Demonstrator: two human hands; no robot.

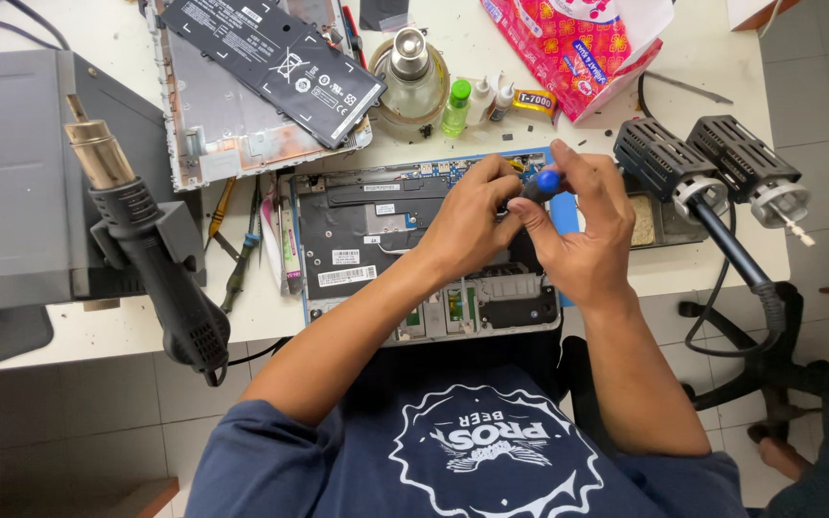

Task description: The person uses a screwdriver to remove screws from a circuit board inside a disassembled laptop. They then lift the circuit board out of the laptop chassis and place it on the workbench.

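My right hand (578,225) grip held the blue-capped screwdriver (541,182) | left hand (467,225) grip pinched its shaft | over the opened laptop (367,230).

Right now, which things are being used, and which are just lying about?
In use:
left hand steadying the work
right hand holding the blue-capped screwdriver
opened laptop

Lying about:
hot-air gun
laptop battery
green-capped bottle
red snack bag
two black lamps

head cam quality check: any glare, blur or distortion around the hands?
Head view: even, soft light with faint shadows; small glare on the glass jar; right hand and left hand sharp on the opened laptop; wide-angle bending at the edges, seen on the hot air gun.
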